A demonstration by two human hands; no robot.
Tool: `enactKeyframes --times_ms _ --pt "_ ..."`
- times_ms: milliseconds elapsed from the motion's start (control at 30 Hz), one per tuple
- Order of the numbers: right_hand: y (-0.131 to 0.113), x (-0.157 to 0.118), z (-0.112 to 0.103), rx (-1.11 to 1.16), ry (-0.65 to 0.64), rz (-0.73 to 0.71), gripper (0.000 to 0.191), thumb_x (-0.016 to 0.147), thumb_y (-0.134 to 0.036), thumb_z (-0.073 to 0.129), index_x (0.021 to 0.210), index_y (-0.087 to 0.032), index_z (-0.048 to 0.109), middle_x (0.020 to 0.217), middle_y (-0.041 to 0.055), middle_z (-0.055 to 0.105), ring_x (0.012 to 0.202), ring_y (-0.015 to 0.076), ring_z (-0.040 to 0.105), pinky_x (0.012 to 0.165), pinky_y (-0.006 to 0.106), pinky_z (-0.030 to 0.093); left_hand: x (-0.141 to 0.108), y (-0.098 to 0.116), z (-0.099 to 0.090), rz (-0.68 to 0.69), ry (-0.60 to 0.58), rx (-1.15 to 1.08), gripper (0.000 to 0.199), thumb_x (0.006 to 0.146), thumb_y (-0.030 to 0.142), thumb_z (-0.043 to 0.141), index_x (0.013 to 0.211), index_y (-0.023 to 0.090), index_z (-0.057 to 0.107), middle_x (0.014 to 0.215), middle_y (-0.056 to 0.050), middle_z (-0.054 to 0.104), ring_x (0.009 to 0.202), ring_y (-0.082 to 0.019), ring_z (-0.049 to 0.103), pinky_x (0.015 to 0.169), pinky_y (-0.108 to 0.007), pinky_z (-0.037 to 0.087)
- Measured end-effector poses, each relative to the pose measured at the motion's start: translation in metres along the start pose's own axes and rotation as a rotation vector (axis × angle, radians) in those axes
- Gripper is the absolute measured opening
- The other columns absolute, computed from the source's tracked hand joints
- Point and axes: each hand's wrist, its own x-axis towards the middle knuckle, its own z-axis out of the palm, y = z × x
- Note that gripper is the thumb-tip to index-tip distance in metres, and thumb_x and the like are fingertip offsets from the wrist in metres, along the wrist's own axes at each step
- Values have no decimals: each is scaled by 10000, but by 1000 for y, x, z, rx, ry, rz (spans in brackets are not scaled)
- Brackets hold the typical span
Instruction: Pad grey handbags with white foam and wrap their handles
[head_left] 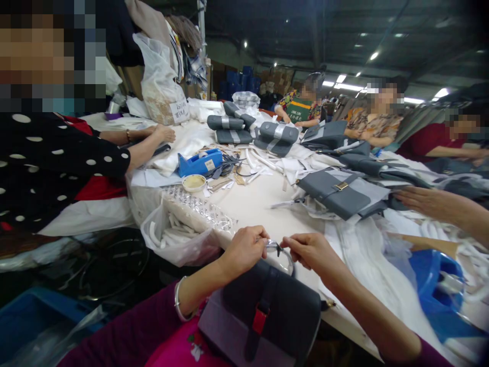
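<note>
White table [250, 200], blue tape dispenser [202, 163], tape roll [194, 184], scraps [222, 188], buckled gray bag [324, 196]

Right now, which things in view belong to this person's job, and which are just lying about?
Seemingly part of the job:
dark bag below the hands
small shiny piece at the left hand, right hand close by

Apparently just lying about:
blue tape dispenser at centre-left
round yellowish item beside it
plastic bag of white scraps
</note>
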Motion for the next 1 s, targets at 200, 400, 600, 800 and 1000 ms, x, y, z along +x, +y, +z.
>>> enactKeyframes --times_ms 200,400,600,800,1000 --pt "11 -7 25 257 -200 163 317 708 -477 649 686 -161 647 390 -37 491 297 59 321 346 216 183 -3 0 3 -19 14 17 160 795 216 447 794 164 599 609 3 644 600 -133 576 619 -232 410" --pt "13 -7 31 394 -181 176 325 668 -471 698 675 -156 621 422 -51 489 312 41 319 352 210 169 -3 -2 2 -2 18 14 126 786 192 463 793 172 587 633 20 618 617 -124 558 605 -223 394" --pt "11 -10 37 442 -141 169 283 665 -416 683 614 -165 563 410 -55 475 312 38 311 368 214 156 -2 -3 4 -32 48 -83 103 755 182 513 726 145 605 647 8 598 624 -105 531 593 -213 374" --pt "6 -13 41 260 29 109 255 711 -399 633 609 -174 569 376 -48 462 338 61 323 392 224 188 -2 -5 9 -207 -72 -601 148 687 238 572 753 106 569 548 37 524 377 -21 322 399 -177 190" --pt "9 -10 48 43 156 18 225 777 -357 574 625 -192 588 396 -33 504 378 102 419 440 244 270 -7 -1 10 -278 -86 -728 300 667 215 565 953 140 517 514 78 491 338 -18 303 376 -153 169"
